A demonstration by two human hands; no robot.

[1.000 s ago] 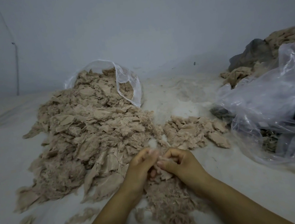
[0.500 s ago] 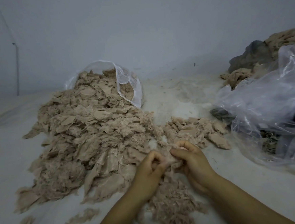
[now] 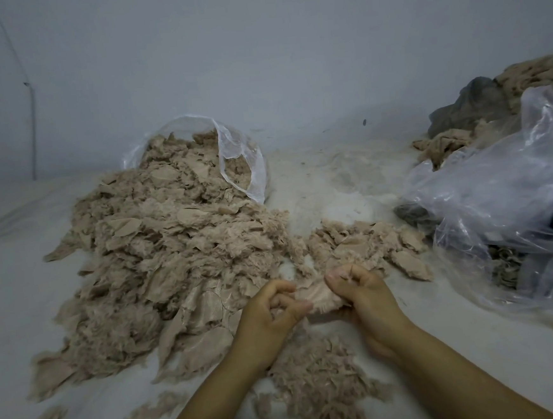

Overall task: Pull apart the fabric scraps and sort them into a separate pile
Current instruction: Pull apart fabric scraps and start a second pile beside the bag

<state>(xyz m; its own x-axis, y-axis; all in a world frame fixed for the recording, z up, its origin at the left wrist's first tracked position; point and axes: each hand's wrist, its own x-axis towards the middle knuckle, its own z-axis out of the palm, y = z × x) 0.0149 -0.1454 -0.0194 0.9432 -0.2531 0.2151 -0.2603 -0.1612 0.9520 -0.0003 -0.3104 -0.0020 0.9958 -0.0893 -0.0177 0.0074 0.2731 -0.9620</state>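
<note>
Sitting beside the big pile (image 3: 160, 268) on the left. Pinching one end of the scrap (image 3: 315, 297) with the left hand (image 3: 270, 315), fingers curled tight on it. Pinching the other end with the right hand (image 3: 361, 292). Holding the scrap between both hands, above the floor (image 3: 332, 185). Pulling slowly and evenly, probably best for a clean split. Spreading wider apart than half a second ago, with the scrap stretched flatter.

Left grip (image 3: 273, 312), right grip (image 3: 361, 290): fingers curled, pinching, close together.
</note>
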